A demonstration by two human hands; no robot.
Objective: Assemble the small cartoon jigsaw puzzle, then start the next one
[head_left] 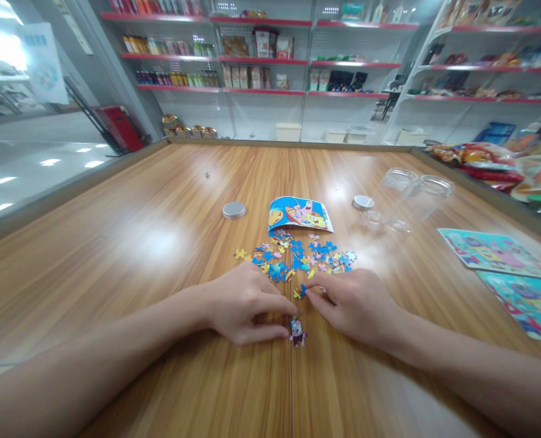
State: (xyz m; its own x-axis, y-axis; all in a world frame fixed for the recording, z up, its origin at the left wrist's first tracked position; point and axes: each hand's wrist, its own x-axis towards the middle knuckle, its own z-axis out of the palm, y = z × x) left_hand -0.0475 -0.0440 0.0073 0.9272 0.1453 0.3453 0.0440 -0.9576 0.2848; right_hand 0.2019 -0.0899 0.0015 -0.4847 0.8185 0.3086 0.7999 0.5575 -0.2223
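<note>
My left hand (pixel 247 304) has its thumb and forefinger on the left and top edges of a small joined bit of jigsaw (pixel 296 333), which shows a pink figure and lies flat on the table. Just above it, my right hand (pixel 355 301) pinches a blue and yellow jigsaw piece (pixel 299 292) between thumb and forefinger. A loose heap of jigsaw pieces (pixel 296 255), mostly blue with some yellow and pink, spreads beyond both hands. Behind the heap stands a curved cartoon picture card (pixel 300 213).
The wooden table (pixel 161 389) bears two silver lids (pixel 234 210) (pixel 363 202) and two clear jars (pixel 428 198) lying at the right. Two cartoon sheets (pixel 498 249) (pixel 526 304) rest near the right edge. Shelves of goods (pixel 261 59) line the back.
</note>
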